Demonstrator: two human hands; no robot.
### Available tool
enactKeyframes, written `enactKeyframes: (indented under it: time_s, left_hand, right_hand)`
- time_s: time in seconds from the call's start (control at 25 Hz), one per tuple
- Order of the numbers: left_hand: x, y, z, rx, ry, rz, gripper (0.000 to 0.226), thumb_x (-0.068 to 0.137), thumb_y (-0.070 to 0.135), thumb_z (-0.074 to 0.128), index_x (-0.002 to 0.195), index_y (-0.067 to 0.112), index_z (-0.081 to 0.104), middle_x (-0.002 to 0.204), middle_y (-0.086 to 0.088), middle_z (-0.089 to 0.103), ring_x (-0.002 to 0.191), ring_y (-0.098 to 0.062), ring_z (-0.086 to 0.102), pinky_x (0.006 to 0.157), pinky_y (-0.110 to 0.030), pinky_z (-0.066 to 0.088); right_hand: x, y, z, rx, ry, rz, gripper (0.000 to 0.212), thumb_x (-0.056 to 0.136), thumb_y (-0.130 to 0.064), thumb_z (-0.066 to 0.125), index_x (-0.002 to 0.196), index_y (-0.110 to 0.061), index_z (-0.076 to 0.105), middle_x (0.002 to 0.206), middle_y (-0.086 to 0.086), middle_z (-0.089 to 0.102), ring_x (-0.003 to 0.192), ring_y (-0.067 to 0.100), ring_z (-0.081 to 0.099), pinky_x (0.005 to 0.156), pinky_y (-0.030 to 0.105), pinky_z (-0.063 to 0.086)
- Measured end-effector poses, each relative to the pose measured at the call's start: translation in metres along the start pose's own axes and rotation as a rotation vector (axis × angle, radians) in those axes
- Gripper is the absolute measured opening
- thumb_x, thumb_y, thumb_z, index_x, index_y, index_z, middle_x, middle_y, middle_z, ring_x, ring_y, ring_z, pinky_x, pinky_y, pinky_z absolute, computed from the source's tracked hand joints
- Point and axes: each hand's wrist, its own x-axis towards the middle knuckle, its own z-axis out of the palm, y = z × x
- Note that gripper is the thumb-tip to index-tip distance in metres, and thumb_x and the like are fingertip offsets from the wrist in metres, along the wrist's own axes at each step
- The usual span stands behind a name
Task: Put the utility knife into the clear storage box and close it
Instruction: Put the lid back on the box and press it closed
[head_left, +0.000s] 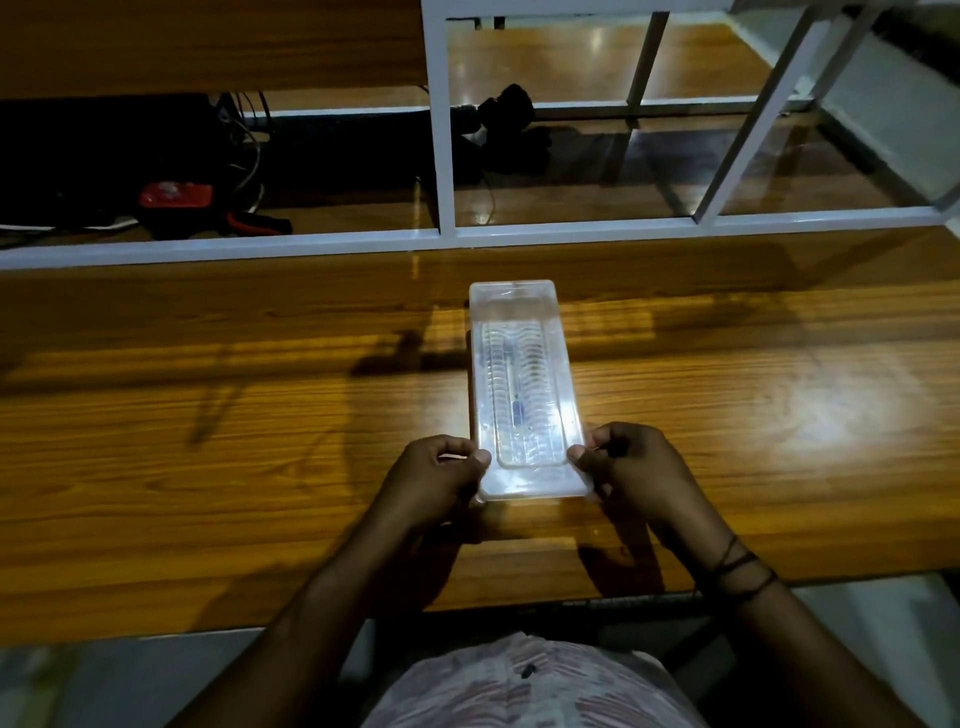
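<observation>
left hand and right hand pinching near corners of long clear plastic storage box; probably light, stiff, slick; best gripped at side edges; utility knife faint inside.

Glare and the ribbed lid blur the utility knife inside the clear storage box; its blade is indiscernible.

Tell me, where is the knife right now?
In the head view, the utility knife lies inside the clear storage box on the wooden table, mid-frame, with the left hand and right hand gripping the box's near corners.
</observation>
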Motion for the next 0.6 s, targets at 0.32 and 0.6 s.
enactKeyframes:
  time_s: [0.32,0.6]
  left_hand:
    - [0.008,0.043,-0.003,0.074,-0.032,-0.021,0.012,0.097,0.022,0.069,0.095,0.012,0.075,0.092,-0.010,0.078,0.077,-0.024,0.073,0.058,-0.029,0.060]
    - [0.090,0.110,0.015,0.101,0.214,0.152,0.022,0.098,0.034,0.068,0.101,0.013,0.074,0.096,-0.005,0.078,0.092,-0.024,0.075,0.085,-0.042,0.063]
  right_hand:
    - [0.023,-0.016,-0.001,-0.096,-0.059,0.037,0.027,0.087,-0.033,0.077,0.087,-0.008,0.069,0.067,0.009,0.072,0.055,0.022,0.068,0.060,0.037,0.056]
    - [0.119,-0.091,0.009,-0.119,0.067,-0.062,0.032,0.094,-0.037,0.068,0.095,-0.005,0.068,0.091,0.013,0.069,0.075,0.025,0.066,0.071,0.040,0.059]
